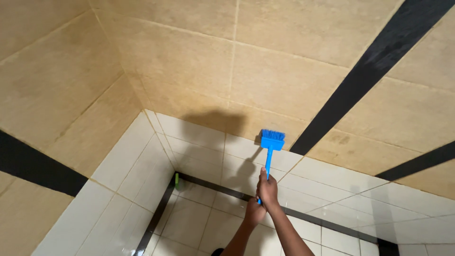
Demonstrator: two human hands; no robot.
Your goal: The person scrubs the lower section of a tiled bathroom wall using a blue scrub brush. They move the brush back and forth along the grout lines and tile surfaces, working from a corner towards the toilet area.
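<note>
Tiled corner, seen from above. The black tile stripe (222, 189) ran along the foot of the walls and served as the reference line. Above it, a band of white wall tiles (199, 137); above those, beige wall tiles (180, 61) up to the frame's top. Below the stripe, glossy white floor tiles (189, 223), bare apart from a dark shape at the bottom edge, too cut off to identify. Wide open wall to either side of the work spot.

A small green object (177, 180) sat on the stripe just at the corner, well left of the hands; kind not discernible. A second, diagonal black band (369, 66) crossed the beige tiles above and right of the stripe.

Blue brush (271, 142): head pressed to the wall at the seam between white and beige tiles, above the stripe, handle running down. Right hand (268, 189) clenched around the lower handle. Left hand (254, 212) just below, closed at the handle's end, touching the right.
</note>
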